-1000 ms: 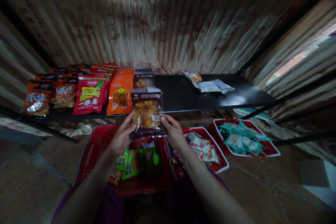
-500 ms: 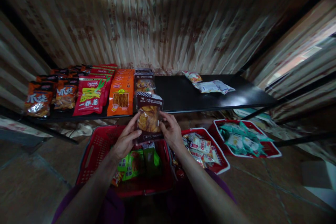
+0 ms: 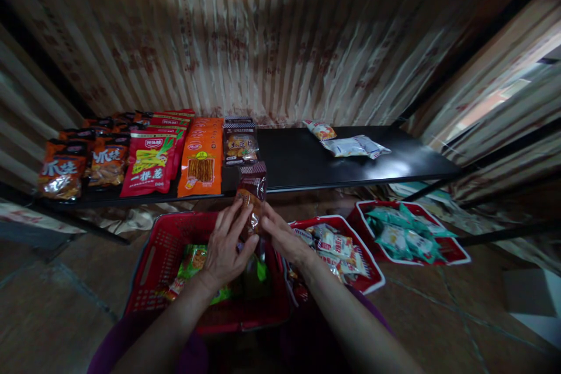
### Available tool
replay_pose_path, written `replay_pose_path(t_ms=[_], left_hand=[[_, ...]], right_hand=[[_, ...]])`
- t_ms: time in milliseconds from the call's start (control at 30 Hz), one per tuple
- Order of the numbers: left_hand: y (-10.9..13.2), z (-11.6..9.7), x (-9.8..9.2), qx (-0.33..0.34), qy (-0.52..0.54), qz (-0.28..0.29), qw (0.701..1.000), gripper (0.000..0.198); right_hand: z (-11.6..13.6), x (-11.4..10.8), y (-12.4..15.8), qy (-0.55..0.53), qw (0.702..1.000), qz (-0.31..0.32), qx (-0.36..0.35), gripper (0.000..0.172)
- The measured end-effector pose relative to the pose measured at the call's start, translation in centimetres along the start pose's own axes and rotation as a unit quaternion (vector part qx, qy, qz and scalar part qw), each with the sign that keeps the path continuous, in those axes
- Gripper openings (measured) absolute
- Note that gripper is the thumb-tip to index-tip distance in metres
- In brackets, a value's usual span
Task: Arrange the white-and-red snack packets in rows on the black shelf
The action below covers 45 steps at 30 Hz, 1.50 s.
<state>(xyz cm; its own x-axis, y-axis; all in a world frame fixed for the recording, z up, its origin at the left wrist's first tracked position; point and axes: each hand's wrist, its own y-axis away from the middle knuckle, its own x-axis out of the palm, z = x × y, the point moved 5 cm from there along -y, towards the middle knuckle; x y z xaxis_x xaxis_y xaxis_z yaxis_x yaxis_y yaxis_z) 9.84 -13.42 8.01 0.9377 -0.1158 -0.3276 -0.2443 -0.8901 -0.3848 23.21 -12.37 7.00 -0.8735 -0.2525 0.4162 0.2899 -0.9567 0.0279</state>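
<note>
Between my two hands is a dark brown potato chip bag [image 3: 253, 191], turned partly edge-on, in front of the black shelf's front edge. My left hand [image 3: 228, 239] lies over its left side with the fingers across the pack. On the right side, my right hand [image 3: 283, 234] grips the bag, its fingertips partly hidden. Below my hands is a red basket [image 3: 151, 263] holding green snack packs [image 3: 193, 258]. Another brown potato chip bag [image 3: 240, 143] lies on the shelf just behind, with more of the same kind behind it.
On the black shelf [image 3: 298, 166], orange snack bags [image 3: 201, 158], red bags [image 3: 149, 163] and dark orange packs [image 3: 61, 169] stand in rows at left. White packs [image 3: 350, 146] lie farther right. Red baskets with white packs [image 3: 337, 245] and teal packs [image 3: 398, 234] stand on the floor.
The potato chip bag has turned from facing me to partly edge-on and come slightly lower. My left hand has moved right, over the bag's front.
</note>
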Motion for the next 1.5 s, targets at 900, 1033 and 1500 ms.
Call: replay_pose_path(t_ms=[900,1033,1500], left_hand=[[-1.5,4.9,-2.2,-0.309,0.476,-0.171,0.805,0.033],[-1.6,5.1,-2.6,-0.308,0.467,-0.195,0.806,0.037],[-1.1,5.8,-2.5,-0.321,0.39,-0.24,0.829,0.036]], right_hand=[[-1.4,-0.5,0.0,-0.118,0.978,-0.025,0.169,0.043],[-1.8,-1.2,-0.3,-0.092,0.98,-0.071,0.16,0.041],[-1.0,-2.5,-1.2,-0.09,0.972,-0.211,0.046,0.028]])
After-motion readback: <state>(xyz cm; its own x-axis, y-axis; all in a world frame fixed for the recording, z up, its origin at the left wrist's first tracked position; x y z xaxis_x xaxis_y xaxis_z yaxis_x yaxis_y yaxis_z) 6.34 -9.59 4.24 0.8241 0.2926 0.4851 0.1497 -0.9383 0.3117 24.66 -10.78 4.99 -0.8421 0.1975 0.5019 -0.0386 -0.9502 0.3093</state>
